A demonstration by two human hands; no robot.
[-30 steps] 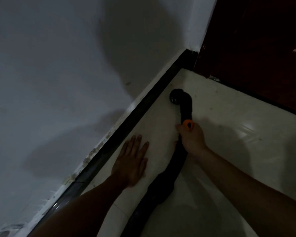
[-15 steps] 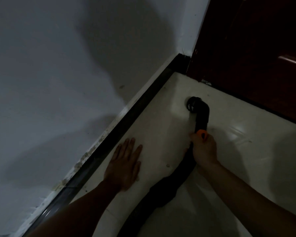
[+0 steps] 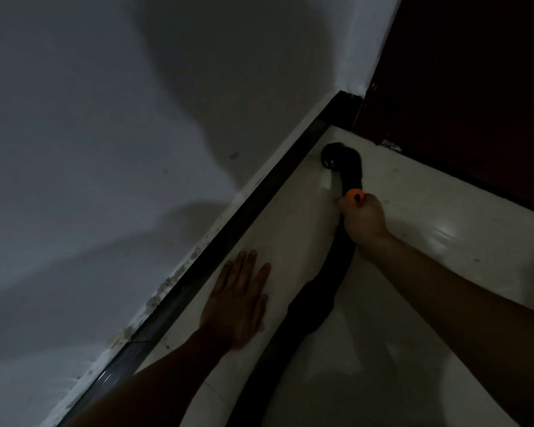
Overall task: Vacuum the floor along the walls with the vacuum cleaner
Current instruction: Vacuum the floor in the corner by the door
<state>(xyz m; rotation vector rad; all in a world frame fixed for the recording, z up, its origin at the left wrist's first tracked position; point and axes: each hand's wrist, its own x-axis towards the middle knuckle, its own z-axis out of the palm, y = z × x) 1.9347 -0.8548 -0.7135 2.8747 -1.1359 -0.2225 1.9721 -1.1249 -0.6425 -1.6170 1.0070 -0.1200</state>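
The vacuum cleaner's black nozzle (image 3: 339,158) lies on the pale tiled floor (image 3: 429,272), its round mouth close to the dark skirting (image 3: 247,211) near the room corner. My right hand (image 3: 363,218) grips the nozzle tube just behind an orange button (image 3: 354,194). A black hose (image 3: 309,300) trails back from that hand toward the bottom of the view. My left hand (image 3: 238,298) rests flat on the floor beside the skirting, fingers straight, holding nothing.
A grey-white wall (image 3: 121,149) rises on the left, with flaked paint above the skirting. A dark red-brown door (image 3: 463,103) closes off the corner at the upper right. The floor stretches out to the right of my right arm.
My right hand has pushed the nozzle forward and left, closer to the skirting and the corner. My left hand stays flat on the floor.
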